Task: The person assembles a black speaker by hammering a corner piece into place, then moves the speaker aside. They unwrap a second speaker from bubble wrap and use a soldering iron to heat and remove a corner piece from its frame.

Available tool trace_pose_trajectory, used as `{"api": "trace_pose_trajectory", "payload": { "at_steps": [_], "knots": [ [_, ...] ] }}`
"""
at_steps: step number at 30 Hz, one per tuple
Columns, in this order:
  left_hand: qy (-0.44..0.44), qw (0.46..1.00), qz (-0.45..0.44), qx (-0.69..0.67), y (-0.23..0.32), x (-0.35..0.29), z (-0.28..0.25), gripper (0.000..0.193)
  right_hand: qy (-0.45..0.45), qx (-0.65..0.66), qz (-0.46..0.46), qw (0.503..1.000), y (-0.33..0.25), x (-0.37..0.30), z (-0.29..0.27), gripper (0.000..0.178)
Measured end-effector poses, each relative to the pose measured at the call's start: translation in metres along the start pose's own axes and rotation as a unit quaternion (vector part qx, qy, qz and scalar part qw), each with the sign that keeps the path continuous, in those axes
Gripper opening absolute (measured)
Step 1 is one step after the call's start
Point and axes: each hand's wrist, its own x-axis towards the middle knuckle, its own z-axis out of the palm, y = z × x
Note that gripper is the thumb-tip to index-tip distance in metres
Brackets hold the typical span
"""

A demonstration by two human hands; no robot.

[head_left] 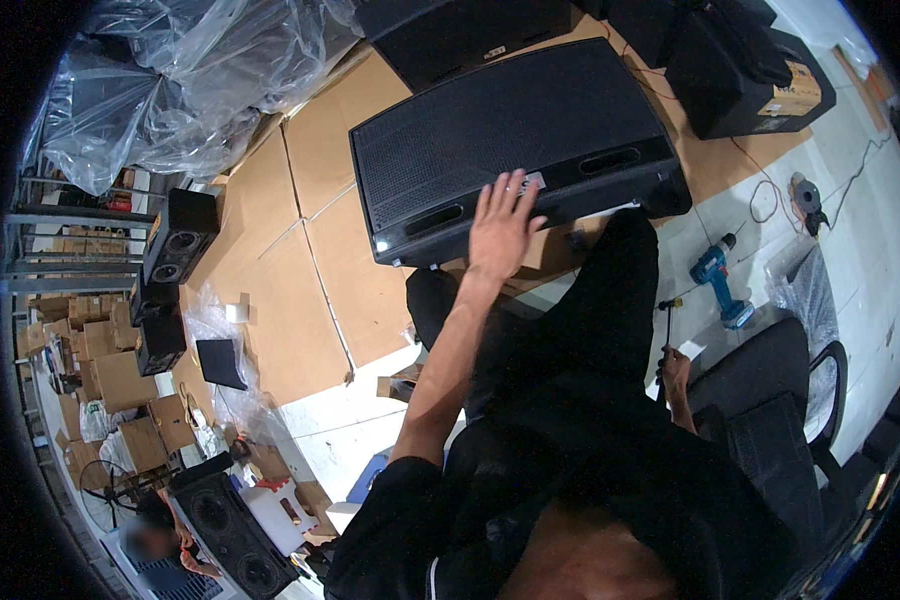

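Note:
A large black speaker cabinet (510, 120) with a perforated grille lies across my lap and the cardboard in front of me. My left hand (503, 228) rests on its near edge by a small pale badge, palm down with the fingers stretched out. Two slots like handles sit on either side of that badge. Low at my right side, my right hand (676, 370) is closed around a slim dark tool (668, 328) with a yellow and black end. Its exact kind is not clear. Right of it, a blue cordless drill (718, 282) lies on the tiles.
Brown cardboard sheets (270, 280) cover the floor. More black speakers stand at the back right (750, 85) and left (182, 235). A dark chair (770, 400) is close on my right. Cables and bubble wrap (805, 290) lie nearby. A person (160, 550) works at lower left.

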Motion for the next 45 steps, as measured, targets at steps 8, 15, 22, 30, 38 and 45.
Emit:
{"api": "trace_pose_trajectory", "payload": {
  "at_steps": [8, 15, 22, 30, 38, 45],
  "knots": [
    [0.011, 0.974, -0.213, 0.078, -0.077, -0.083, -0.03, 0.05, -0.063, 0.01, 0.044, 0.997, 0.053, 0.023, -0.004, 0.027],
    [0.173, 0.848, -0.5, -0.036, -0.143, -0.127, -0.01, 0.059, 0.001, -0.384, -0.123, 0.915, 0.127, 0.081, -0.011, 0.042],
    [0.186, 0.806, -0.526, -0.195, -0.139, -0.151, -0.014, 0.074, 0.014, -0.382, -0.093, 0.919, 0.061, 0.093, -0.002, 0.044],
    [0.194, 0.816, -0.501, -0.211, -0.135, -0.123, -0.036, 0.062, 0.148, -0.207, -0.383, 0.888, -0.213, 0.03, 0.031, 0.039],
    [0.091, 0.869, -0.469, -0.129, -0.195, -0.072, -0.016, 0.067, 0.189, -0.275, -0.561, 0.757, -0.399, 0.031, 0.104, 0.051],
    [0.075, 0.853, -0.508, -0.092, -0.209, -0.048, -0.011, 0.071, 0.184, -0.371, -0.41, 0.813, -0.427, 0.061, 0.144, 0.062]
  ]
}}
